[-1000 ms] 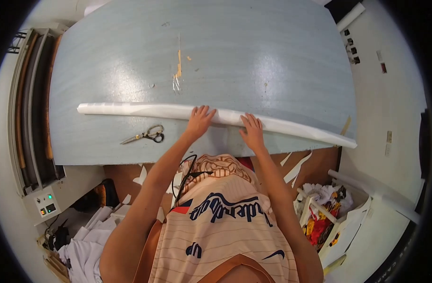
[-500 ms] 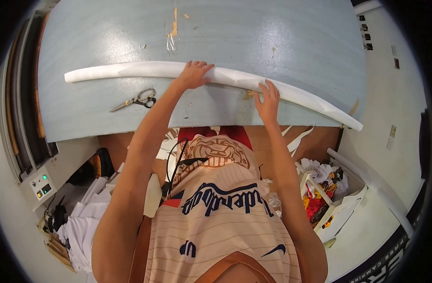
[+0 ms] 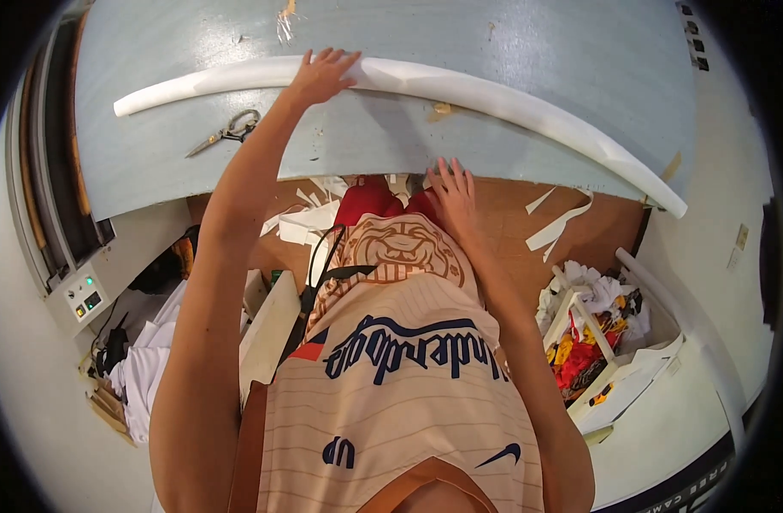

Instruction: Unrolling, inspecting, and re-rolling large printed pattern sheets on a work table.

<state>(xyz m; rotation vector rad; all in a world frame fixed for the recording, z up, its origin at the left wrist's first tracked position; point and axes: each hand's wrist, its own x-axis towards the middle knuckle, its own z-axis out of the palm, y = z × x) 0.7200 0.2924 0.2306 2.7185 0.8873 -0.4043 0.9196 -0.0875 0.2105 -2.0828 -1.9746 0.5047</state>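
Observation:
A long white roll (image 3: 485,96) of paper or fabric stretches across the blue-grey table (image 3: 366,141), its ends lying far left and far right. My left hand (image 3: 323,75) rests over the roll left of its middle, fingers spread and palm down. At the table's near edge, in front of my body, my right hand (image 3: 453,190) is away from the roll. Its fingers are extended and hold nothing. Below the roll on the left lies a pair of metal scissors (image 3: 225,132) with dark handles.
White paper strips (image 3: 556,224) and scraps lie on the brown floor. To the right stands a bin (image 3: 592,376) with white, red and yellow fabric. A machine with a lit control panel (image 3: 83,297) is at left, above white cloth (image 3: 152,363).
My right hand has left the roll and come back toward my body. My left hand stays on the roll. The view has shifted, so the table sits higher in the picture.

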